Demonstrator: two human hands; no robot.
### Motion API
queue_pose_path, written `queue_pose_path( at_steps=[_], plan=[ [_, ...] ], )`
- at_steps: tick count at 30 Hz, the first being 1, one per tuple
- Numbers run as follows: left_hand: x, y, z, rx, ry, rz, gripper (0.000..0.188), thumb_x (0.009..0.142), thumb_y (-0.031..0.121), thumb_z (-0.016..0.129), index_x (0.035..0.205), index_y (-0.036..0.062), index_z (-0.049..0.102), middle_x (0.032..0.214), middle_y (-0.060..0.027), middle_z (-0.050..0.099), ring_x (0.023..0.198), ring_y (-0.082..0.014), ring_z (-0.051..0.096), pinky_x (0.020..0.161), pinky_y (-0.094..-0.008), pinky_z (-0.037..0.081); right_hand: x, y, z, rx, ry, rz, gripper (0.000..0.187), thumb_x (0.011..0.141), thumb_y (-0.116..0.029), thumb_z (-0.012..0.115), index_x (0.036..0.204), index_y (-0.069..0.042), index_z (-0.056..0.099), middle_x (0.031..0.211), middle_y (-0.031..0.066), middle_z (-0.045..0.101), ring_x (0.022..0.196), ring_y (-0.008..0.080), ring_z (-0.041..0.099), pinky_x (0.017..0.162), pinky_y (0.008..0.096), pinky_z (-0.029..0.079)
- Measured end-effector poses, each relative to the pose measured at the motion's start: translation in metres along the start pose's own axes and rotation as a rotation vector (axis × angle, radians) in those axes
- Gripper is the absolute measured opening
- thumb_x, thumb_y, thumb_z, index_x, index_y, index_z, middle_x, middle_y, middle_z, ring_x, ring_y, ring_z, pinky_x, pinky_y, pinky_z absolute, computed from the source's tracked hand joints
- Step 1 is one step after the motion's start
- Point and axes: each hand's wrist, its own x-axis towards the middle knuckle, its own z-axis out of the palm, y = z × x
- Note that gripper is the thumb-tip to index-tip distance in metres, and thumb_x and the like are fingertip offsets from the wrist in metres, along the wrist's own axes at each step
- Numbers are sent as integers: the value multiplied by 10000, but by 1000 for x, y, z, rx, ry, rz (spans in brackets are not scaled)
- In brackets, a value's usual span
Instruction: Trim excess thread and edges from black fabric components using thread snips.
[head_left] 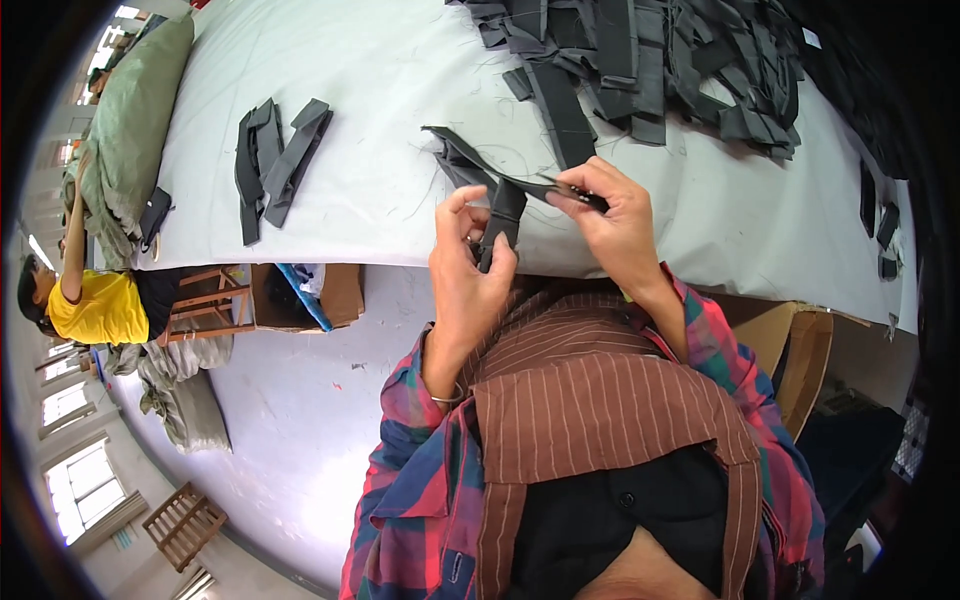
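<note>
My left hand [468, 265] pinches a folded dark grey fabric strip [507, 205] between thumb and fingers, above the table's near edge. More of the dark strip material [465, 155] stretches from there to the far left, with loose threads around it. Close on the right, my right hand [612, 215] is closed round small dark thread snips [582, 192], partly covered by the fingers. Their pointed end faces left, beside the strip. Whether the blades touch the fabric I cannot tell.
A heap of dark strips [640, 65] covers the far right of the white-covered table [360, 200]. Several strips [270, 165] lie at left. Beyond them, a person in a yellow top [100, 305] reaches to a large green sack [140, 105]. Cardboard boxes [345, 295] stand below the edge.
</note>
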Motion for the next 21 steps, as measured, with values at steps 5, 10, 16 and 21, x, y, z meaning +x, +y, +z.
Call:
queue_pose_path(
  at_steps=[5, 10, 16, 21],
  plan=[
    [5, -15, -8, 221, -101, 25, 349, 788, -57, 514, 1135, -28, 504, 896, -95, 582, 836, -140, 580, 741, -269, 465, -2, -5, 2, 174, 63, -43, 132, 708, -17, 684, 824, -66, 646, 684, 44, 525, 594, 185, 518, 549, 278, 406],
    [18, -13, -9, -346, -400, -240, 203, 860, 0, 521, 1055, -25, 569, 968, -6, 596, 861, -67, 529, 754, -224, 450, -13, -13, 2, -150, -59, -284, 200, 650, -44, 668, 828, -135, 650, 671, 22, 509, 577, 234, 500, 550, 324, 402],
    [21, -20, -13, -406, -156, -210, 171, 923, 58, 522, 1042, -33, 604, 927, 0, 613, 828, -47, 532, 730, -193, 445, -2, -20, -8, 143, -242, -57, 234, 787, -191, 692, 982, -73, 635, 850, 61, 629, 750, 203, 615, 692, 300, 472],
    [16, -20, -12, -355, -89, -177, 182, 917, 49, 534, 1059, -38, 609, 928, 1, 619, 815, -49, 543, 713, -193, 456, 7, -15, -3, 96, -216, -21, 193, 832, -95, 630, 1010, -21, 623, 870, 70, 614, 787, 159, 586, 748, 254, 451]
  ],
)
